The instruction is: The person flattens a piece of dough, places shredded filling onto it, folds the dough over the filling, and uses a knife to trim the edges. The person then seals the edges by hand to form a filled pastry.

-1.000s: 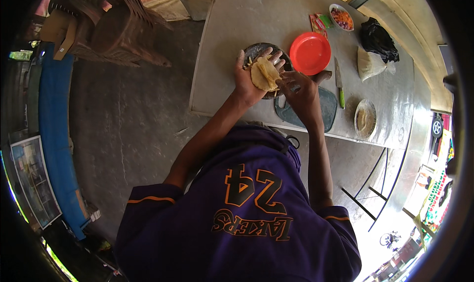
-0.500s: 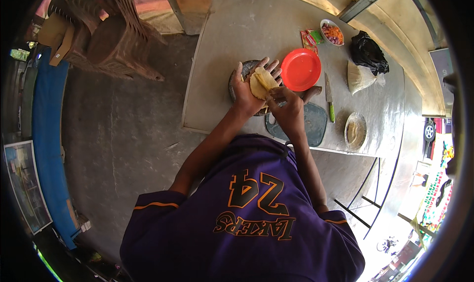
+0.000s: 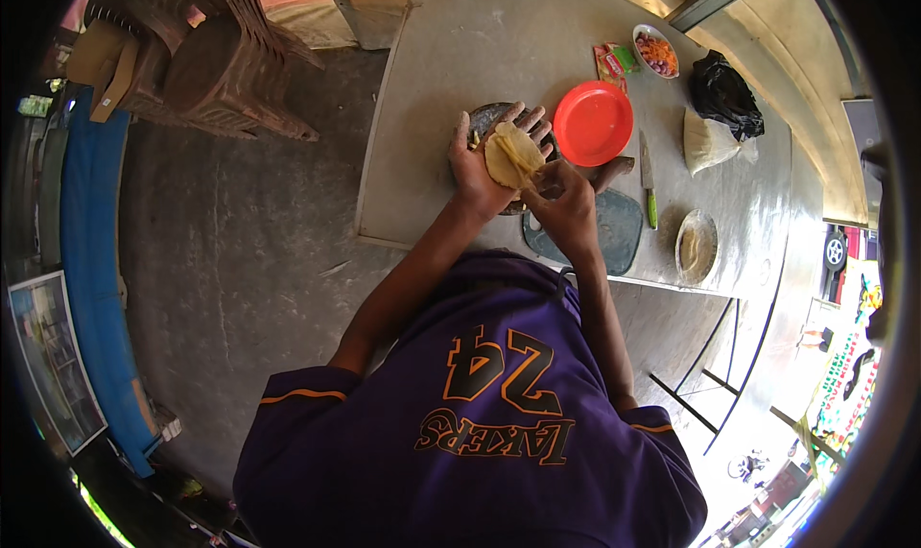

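Observation:
My left hand [image 3: 477, 176] is palm up with its fingers spread, above a dark stone mortar [image 3: 491, 114] that it partly hides. On the palm lies a thin, pale yellow round of dough [image 3: 511, 153] with ridges or folds across it. The fingers of my right hand [image 3: 570, 208] pinch together at the dough's lower right edge; the fingertips are partly hidden. Just right of that hand, a dark pestle [image 3: 614, 170] pokes out. Beneath the right hand and wrist is a dark green chopping board [image 3: 616, 231].
On the metal table [image 3: 451, 30] are a red plate [image 3: 593, 124], a green-handled knife [image 3: 648, 188], a shallow dish [image 3: 696, 248], a bowl of chopped vegetables [image 3: 656, 57], small packets [image 3: 614, 63], a black plastic bag [image 3: 724, 97] and a clear bag of white powder [image 3: 707, 145]. Stacked brown chairs [image 3: 211, 78] stand left.
The dough is turned flatter on my left palm, and its upper face shows more. My right hand has shifted slightly right and down, still pinching the edge. The view has tilted a little.

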{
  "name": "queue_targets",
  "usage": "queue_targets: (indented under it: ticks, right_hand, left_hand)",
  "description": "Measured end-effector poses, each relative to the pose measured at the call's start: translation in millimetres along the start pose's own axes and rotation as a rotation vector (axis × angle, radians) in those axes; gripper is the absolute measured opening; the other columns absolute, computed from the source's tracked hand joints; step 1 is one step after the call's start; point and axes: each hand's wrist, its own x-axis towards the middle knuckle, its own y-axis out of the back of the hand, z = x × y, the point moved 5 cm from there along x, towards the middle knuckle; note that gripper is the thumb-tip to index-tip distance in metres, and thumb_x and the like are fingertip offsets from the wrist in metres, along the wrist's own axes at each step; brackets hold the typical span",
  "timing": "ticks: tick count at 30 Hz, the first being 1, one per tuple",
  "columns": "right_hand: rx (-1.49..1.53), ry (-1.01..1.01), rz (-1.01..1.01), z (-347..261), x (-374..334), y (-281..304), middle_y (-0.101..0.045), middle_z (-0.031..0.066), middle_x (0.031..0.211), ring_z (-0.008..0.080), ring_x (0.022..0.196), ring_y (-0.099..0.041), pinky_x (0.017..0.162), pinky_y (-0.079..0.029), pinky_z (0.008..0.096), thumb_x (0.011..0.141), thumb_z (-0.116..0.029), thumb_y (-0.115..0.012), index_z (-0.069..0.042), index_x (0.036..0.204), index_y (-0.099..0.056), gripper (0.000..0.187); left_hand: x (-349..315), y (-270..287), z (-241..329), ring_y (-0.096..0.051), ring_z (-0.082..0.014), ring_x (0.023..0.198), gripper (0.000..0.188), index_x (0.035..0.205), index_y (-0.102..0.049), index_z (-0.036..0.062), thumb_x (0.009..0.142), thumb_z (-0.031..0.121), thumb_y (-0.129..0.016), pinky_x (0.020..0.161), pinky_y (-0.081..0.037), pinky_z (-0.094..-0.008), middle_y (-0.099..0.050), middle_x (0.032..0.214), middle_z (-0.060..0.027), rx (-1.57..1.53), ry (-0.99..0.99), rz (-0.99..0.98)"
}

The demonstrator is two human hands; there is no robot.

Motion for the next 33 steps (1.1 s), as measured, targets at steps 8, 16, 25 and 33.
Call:
queue_targets:
  ticks: [8,16,25,33]
  right_hand:
    - [0.652,-0.286,-0.132,18,2,-8,-0.069,0.0088,0.089,0.0124,0.076,-0.068,0.069,-0.056,0.0260,0.085,-0.009,-0.071,0.002,0.097,-0.061,0.020]
    - [0.177,-0.071,0.074,12,7,-5,-0.071,0.0118,0.086,0.0176,0.077,-0.071,0.072,-0.056,0.0303,0.079,-0.009,-0.078,0.004,0.096,-0.064,0.025]
    - [0.162,0.112,0.066,-31,26,13,-0.072,0.0077,0.092,0.0125,0.087,-0.070,0.077,-0.056,0.0272,0.085,-0.008,-0.077,0.001,0.096,-0.063,0.020]
    - [-0.090,0.236,-0.006,-25,23,-5,-0.073,0.0142,0.100,0.0230,0.095,-0.071,0.086,-0.054,0.0343,0.084,-0.008,-0.076,0.001,0.103,-0.067,0.023]
  left_hand:
    - [-2,10,1,-0.021,-0.0381,0.149,0.086,0.153,-0.029,0.0050,0.096,0.069,-0.025,0.121,-0.017,-0.0553,-0.026,0.160,-0.0203,-0.079,0.031,0.019]
    - [-4,13,5,-0.019,-0.0376,0.150,0.085,0.153,-0.029,0.0058,0.096,0.069,-0.026,0.122,-0.016,-0.0549,-0.026,0.160,-0.0204,-0.032,0.035,0.025]
    - [-7,7,9,-0.024,-0.0370,0.148,0.083,0.152,-0.029,0.0066,0.097,0.068,-0.025,0.121,-0.018,-0.0546,-0.029,0.159,-0.0190,-0.063,0.087,0.037]
    - [-9,2,15,-0.030,-0.0377,0.145,0.081,0.148,-0.037,0.0072,0.096,0.069,-0.027,0.118,-0.025,-0.0551,-0.035,0.156,-0.0188,-0.030,0.091,0.054]
